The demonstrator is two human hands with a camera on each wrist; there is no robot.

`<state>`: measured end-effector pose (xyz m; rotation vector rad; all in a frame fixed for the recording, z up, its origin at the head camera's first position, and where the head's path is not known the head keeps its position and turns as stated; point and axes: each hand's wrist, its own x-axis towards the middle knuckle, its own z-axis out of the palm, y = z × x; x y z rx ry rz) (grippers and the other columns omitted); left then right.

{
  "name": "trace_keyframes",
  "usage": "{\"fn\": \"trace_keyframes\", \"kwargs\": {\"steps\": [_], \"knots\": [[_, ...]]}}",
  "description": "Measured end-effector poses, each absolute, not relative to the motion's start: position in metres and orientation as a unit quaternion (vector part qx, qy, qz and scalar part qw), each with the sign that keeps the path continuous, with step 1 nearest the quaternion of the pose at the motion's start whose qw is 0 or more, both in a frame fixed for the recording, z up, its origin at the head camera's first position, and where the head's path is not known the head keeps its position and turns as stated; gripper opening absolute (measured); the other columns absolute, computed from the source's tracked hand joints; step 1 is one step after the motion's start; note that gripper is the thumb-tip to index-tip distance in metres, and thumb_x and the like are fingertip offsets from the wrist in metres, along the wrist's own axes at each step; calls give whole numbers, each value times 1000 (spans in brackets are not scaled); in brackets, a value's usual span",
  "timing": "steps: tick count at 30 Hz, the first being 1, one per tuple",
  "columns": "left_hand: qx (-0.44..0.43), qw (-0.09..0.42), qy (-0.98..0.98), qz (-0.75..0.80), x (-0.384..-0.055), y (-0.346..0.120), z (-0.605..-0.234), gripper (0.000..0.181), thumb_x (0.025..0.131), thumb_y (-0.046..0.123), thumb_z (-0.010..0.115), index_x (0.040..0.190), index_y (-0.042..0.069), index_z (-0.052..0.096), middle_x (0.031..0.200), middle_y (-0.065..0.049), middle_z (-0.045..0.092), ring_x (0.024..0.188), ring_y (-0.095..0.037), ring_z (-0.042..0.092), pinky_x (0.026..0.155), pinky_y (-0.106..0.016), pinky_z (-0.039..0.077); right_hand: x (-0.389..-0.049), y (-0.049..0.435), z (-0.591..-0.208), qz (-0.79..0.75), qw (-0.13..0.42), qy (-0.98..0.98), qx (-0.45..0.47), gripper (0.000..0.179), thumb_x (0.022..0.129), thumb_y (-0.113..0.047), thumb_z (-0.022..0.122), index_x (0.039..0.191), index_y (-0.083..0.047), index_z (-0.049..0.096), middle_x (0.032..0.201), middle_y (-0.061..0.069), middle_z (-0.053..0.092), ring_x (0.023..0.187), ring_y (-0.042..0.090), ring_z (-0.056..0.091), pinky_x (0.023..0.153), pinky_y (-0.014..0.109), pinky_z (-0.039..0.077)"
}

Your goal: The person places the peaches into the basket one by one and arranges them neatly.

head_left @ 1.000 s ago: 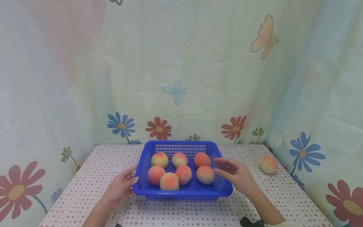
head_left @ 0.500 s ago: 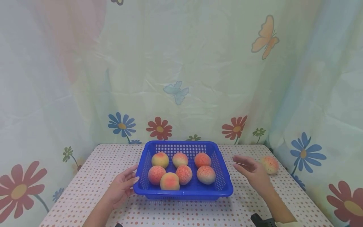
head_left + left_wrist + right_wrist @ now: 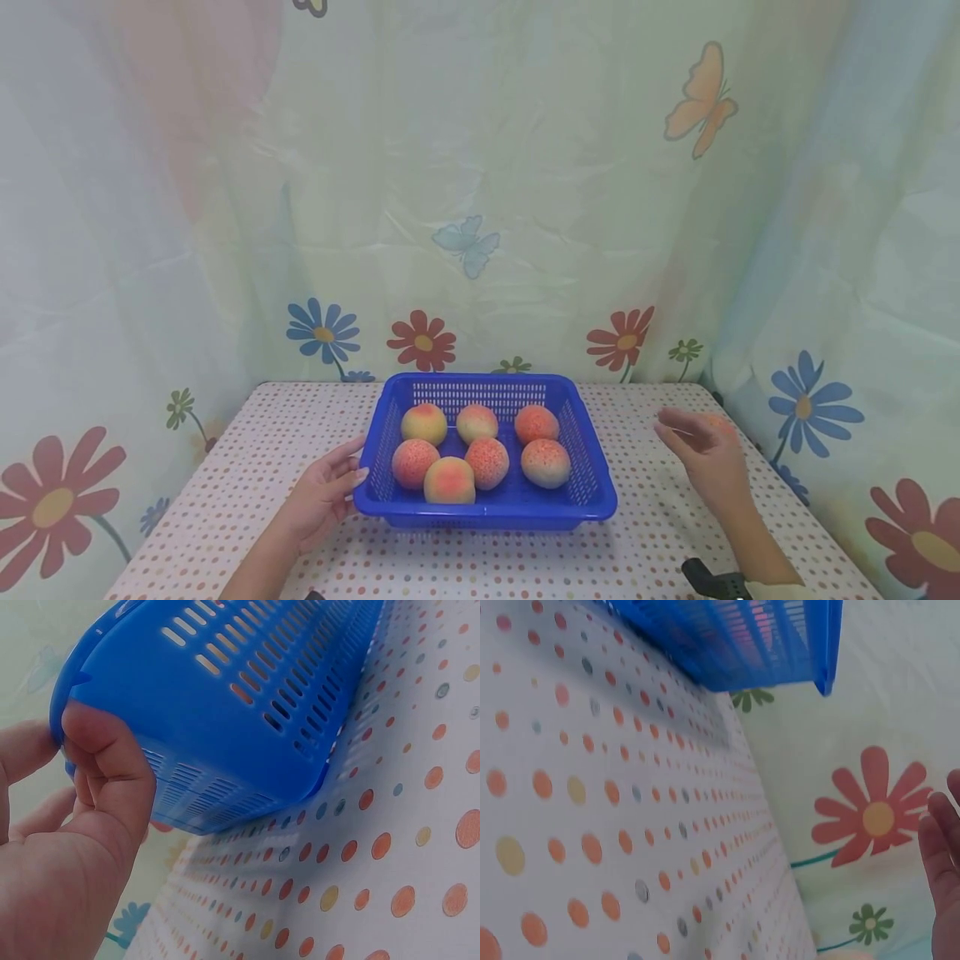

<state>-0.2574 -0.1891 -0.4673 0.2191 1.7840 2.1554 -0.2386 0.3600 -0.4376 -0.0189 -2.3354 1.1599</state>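
A blue plastic basket (image 3: 483, 510) with slotted walls sits on the table and has several red-and-yellow peaches in it, one of them a front peach (image 3: 449, 481). My left hand (image 3: 318, 497) pinches the basket's left rim between thumb and fingers; in the left wrist view the curled fingers (image 3: 105, 742) lie right at the rim. To the right of the basket, my right hand (image 3: 708, 462) is held with loosely bent fingers and nothing in them. It overlaps a lone peach (image 3: 723, 424) at the table's right edge, hiding most of it.
The table (image 3: 300, 417) wears a white cover with coloured dots. A curtain (image 3: 480, 150) printed with flowers and butterflies hangs behind and along both sides. A dark strap (image 3: 716, 581) is on the right wrist.
My right hand has moved away from the basket's right side, rightward to the lone peach, which it now partly covers. The left hand, the basket and its peaches have stayed put.
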Motion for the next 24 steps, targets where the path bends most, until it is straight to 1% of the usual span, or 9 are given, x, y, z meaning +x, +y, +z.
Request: {"fn": "trace_keyframes", "kwargs": {"steps": [3,5,6,11,15,18,20,22,24], "knots": [[78,171,623,760,-259,-190,-468,75,103,17,62,164,9,19,124,-6,63,108,-17,71,93,-37,61,-240,369,-443,426,281,-859,-44,41,98,-34,70,128,-7,69,115,-18,65,98,-22,53,80,-1,46],[80,172,621,761,-259,-190,-469,75,103,16,61,164,9,18,123,-5,64,107,-17,71,93,-37,61,-242,375,-446,431,284,-853,-75,42,98,-38,70,128,-9,69,112,-26,62,96,-22,53,77,-1,46],[81,172,620,761,-259,-190,-469,74,103,16,60,164,9,18,123,-5,64,107,-17,71,93,-37,61,-243,378,-447,435,284,-849,-90,43,97,-40,70,128,-10,69,112,-27,62,95,-22,53,76,0,47],[88,172,617,763,-258,-190,-466,74,104,15,59,164,9,16,124,-5,63,109,-17,71,94,-36,61,-248,394,-451,438,282,-839,-155,48,96,-47,69,129,-12,69,111,-22,64,93,-19,51,74,2,45],[87,172,619,761,-258,-189,-465,74,104,15,59,164,9,16,124,-5,63,109,-17,71,94,-35,61,-253,404,-456,438,286,-832,-187,50,95,-48,69,130,-12,69,117,-10,69,93,-17,48,73,3,42],[87,173,620,760,-258,-189,-465,74,104,15,58,164,9,15,126,-6,63,110,-18,71,94,-36,61,-256,409,-459,443,300,-819,-207,48,95,-46,69,129,-12,70,124,1,70,92,-15,49,72,3,41],[89,174,620,760,-258,-189,-465,75,104,15,59,164,9,15,128,-6,63,112,-19,70,94,-36,60,-258,411,-459,445,305,-813,-221,49,95,-47,69,129,-12,70,126,5,69,92,-12,49,71,4,41],[90,175,619,760,-258,-189,-465,75,104,15,59,164,9,15,129,-7,63,113,-20,70,95,-36,60,-259,412,-459,448,306,-806,-236,50,95,-47,70,130,-11,69,129,8,67,95,-7,51,72,7,41],[90,176,618,761,-258,-189,-466,75,104,15,59,164,8,15,128,-7,63,113,-20,70,95,-36,60,-260,413,-459,452,304,-802,-245,52,95,-46,69,133,-10,68,136,12,64,106,6,57,83,14,47]]}}
